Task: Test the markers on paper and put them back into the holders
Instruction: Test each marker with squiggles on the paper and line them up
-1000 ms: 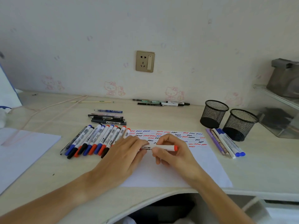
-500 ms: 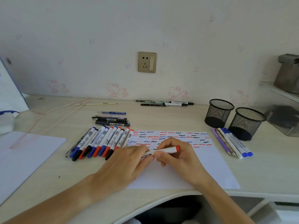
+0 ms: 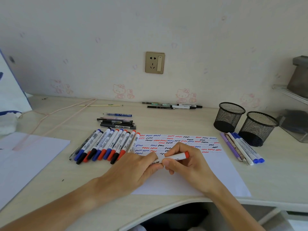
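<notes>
A white marker with a red end [image 3: 175, 157] lies level above the paper [image 3: 208, 177], held between both hands. My left hand [image 3: 133, 169] grips its left end. My right hand [image 3: 186, 162] curls around its middle, thumb in front. The sheet's upper part carries rows of red, blue and black squiggles. A row of several red, blue and black markers [image 3: 106, 145] lies left of the paper. Two black mesh holders [image 3: 229, 116] [image 3: 258, 129] stand at the right. Several pens and markers [image 3: 243, 148] lie in front of the holders.
Dark pens [image 3: 116, 122] lie behind the marker row, and more pens [image 3: 171, 105] rest by the wall. A second white sheet [image 3: 25, 157] covers the desk's left. A clear box [image 3: 296, 129] sits at the far right. The desk edge curves in below my arms.
Both hands keep the same hold on the marker; its red end has tilted slightly upward. The camera has shifted a little, so everything sits slightly further right.
</notes>
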